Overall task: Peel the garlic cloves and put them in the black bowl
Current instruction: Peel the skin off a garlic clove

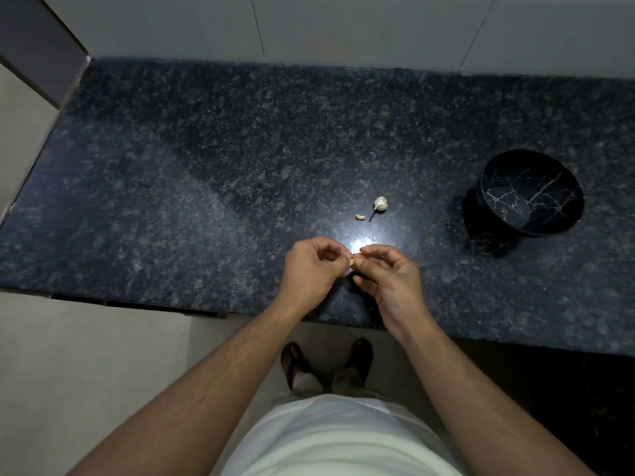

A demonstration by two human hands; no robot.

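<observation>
Meanwhile, left hand (pixel 311 266) and right hand (pixel 388 273) are both pinching 1 garlic clove (pixel 352 260) with curled fingers; slipping could be dropping it short of the black bowl (pixel 531 192).

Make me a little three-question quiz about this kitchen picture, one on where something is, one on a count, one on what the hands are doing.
1. Where does the black bowl stand on the countertop?
A. To the person's right
B. To the person's left, by the corner
C. Between the two hands

2. How many pieces of garlic lie loose on the counter beyond the hands?
A. None
B. Two
C. Six

3. What are the hands doing?
A. Resting flat on the counter
B. Both pinching one garlic clove between them
C. Lifting the bowl

Answers:
1 A, the bowl sits far right, apart from the hands.
2 B, a garlic head with a stem and a small clove beside it.
3 B, the left hand and right hand meet with fingers curled on the clove.
</observation>
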